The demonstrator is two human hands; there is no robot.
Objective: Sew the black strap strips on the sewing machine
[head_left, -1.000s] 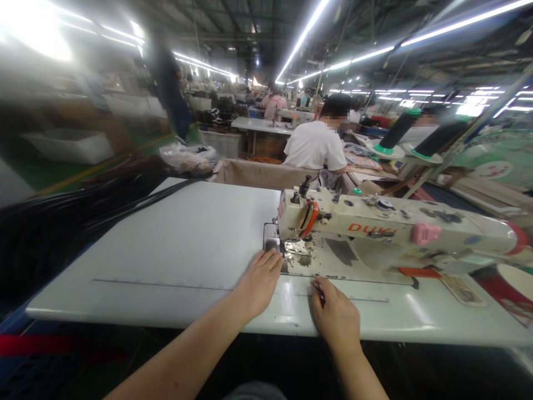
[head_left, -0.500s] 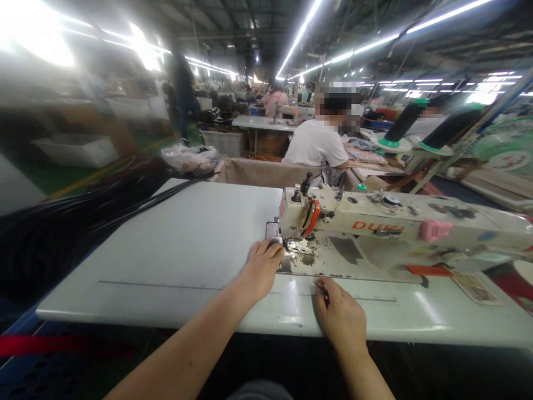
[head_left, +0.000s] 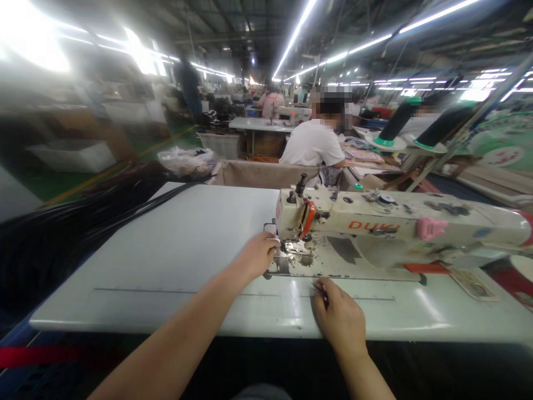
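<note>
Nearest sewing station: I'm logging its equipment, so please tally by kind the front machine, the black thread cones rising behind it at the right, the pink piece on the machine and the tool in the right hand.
Sewing machine: 1
Black thread cones: 2
Pink piece: 1
Small tool in the right hand: 1, exact type unclear
Total: 5

Sewing factory around you: industrial sewing machine (head_left: 403,214) on your desk (head_left: 200,233), black thread cones (head_left: 393,123) behind it, white-shirted co-worker (head_left: 312,144) ahead, strip lights (head_left: 293,39) overhead.
</note>
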